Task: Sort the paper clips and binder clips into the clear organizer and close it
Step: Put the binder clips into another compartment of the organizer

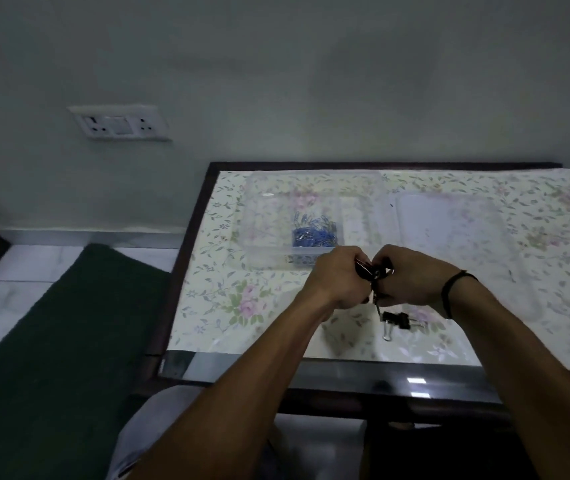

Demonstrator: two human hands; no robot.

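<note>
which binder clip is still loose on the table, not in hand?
The black binder clip lying on the floral table cover, just below the right hand. The other binder clips are bunched between both hands, with the left hand gripping them too.

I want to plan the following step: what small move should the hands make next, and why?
Probably carry the black binder clips, pinched between left hand and right hand, forward into the clear organizer, beside the blue paper clips; it stands open, just beyond them.
</note>
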